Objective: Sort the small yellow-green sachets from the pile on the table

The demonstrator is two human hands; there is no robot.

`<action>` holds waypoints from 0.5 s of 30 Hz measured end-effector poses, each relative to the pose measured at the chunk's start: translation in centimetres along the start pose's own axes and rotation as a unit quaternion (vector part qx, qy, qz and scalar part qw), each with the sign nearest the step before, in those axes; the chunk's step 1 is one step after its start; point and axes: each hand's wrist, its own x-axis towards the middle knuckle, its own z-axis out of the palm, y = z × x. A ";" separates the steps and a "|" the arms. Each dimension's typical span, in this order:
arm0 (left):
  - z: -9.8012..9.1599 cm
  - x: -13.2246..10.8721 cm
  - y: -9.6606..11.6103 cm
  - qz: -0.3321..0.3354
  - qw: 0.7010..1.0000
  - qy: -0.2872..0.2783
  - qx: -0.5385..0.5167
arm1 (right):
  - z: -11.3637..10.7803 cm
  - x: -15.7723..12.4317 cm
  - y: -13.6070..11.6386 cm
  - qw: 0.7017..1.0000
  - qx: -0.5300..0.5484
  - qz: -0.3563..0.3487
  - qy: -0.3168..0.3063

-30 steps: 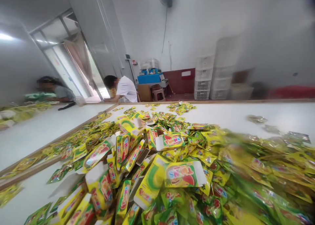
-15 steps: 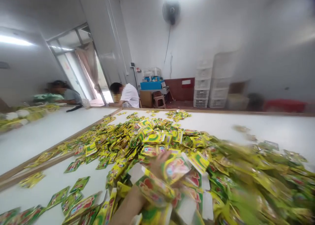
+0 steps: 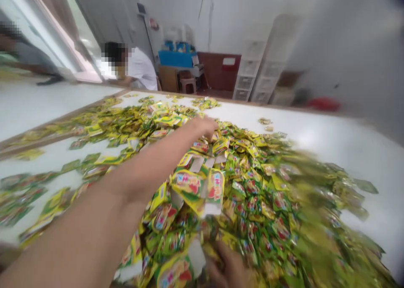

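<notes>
My left arm stretches from the lower left across a heap of small green-and-yellow packets (image 3: 252, 195). My left hand (image 3: 205, 126) is over the far middle of the heap, beside a yellow-and-green printed box (image 3: 221, 145); its fingers are blurred and partly hidden. At the bottom centre, my right hand (image 3: 229, 265) is low among the packets, near an open-flapped box (image 3: 176, 273). Blur hides what its fingers do. Between the hands lie several flat printed boxes, one of them upright-facing with a white flap (image 3: 215, 189).
The white table (image 3: 328, 132) has a wooden edge strip (image 3: 104, 99) at its left. Loose packets (image 3: 22, 183) lie at the left. Beyond the table, a person in a white top (image 3: 142, 69) bends forward, and another person sits far left. White crates (image 3: 249, 75) stand stacked by the wall.
My view has tilted down. My left hand has moved farther out over the heap, away from the boxes around it before. My right hand now shows at the bottom.
</notes>
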 end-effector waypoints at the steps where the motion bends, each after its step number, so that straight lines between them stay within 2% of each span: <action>1: -1.0 -0.8 0.4 -0.001 1.000 -0.003 0.002 | -0.5 -0.2 0.7 1.000 -0.004 -0.017 -0.020; 3: -2.3 -4.1 0.8 0.004 1.000 -0.002 -0.001 | -2.1 -0.5 2.0 0.999 -0.009 -0.034 -0.032; 4: -2.3 -6.7 1.1 0.009 1.000 -0.004 -0.008 | -3.1 -0.6 2.5 0.999 -0.009 -0.032 -0.028; 6: -0.6 -13.6 2.2 0.038 0.997 -0.044 -0.058 | -5.4 -0.7 3.2 1.000 -0.002 -0.011 -0.014; 8: 3.7 -21.2 3.8 0.034 0.982 -0.130 -0.130 | -7.2 -0.7 3.5 1.000 0.014 -0.005 -0.013; 9: 6.7 -24.7 4.7 0.001 0.980 -0.131 -0.147 | -7.7 -0.6 3.4 1.000 0.023 -0.009 -0.012; 11: 13.3 -30.2 6.2 -0.080 0.983 -0.090 -0.135 | -8.1 -0.5 3.0 0.999 0.045 -0.019 -0.015; 13: 19.1 -33.4 7.2 -0.152 0.978 -0.075 -0.119 | -7.5 -0.3 2.1 0.997 0.074 -0.024 -0.018; 15: 22.8 -34.6 7.8 -0.183 0.975 -0.004 -0.126 | -6.2 -0.1 0.9 0.994 0.103 -0.033 -0.027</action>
